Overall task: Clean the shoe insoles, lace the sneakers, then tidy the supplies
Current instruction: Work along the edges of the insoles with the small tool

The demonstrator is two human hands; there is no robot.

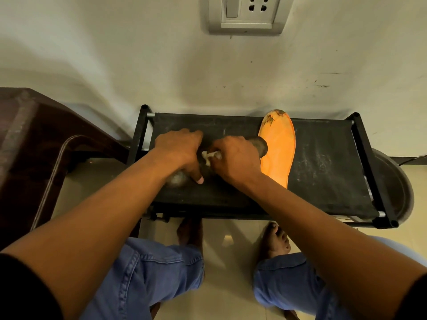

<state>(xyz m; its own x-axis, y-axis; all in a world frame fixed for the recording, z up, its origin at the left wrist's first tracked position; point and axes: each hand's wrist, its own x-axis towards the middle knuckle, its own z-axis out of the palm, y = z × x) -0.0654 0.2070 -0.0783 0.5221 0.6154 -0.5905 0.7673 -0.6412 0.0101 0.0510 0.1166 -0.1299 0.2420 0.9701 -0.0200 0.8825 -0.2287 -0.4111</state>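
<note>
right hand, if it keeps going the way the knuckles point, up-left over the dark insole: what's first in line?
Likely the left hand. The right hand pinches a pale wad on the dark insole, aimed toward the left hand just beyond. Depth unclear.

No writing, label, brand, number or sign can be read anywhere in view. The orange insole point(278, 146) just beyond the right hand's fingers point(216, 155) bears only dark worn patches at its toe, no print. The wall socket point(246, 13), far above both hands, shows a plain switch and pin holes with no lettering that can be made out.
</note>
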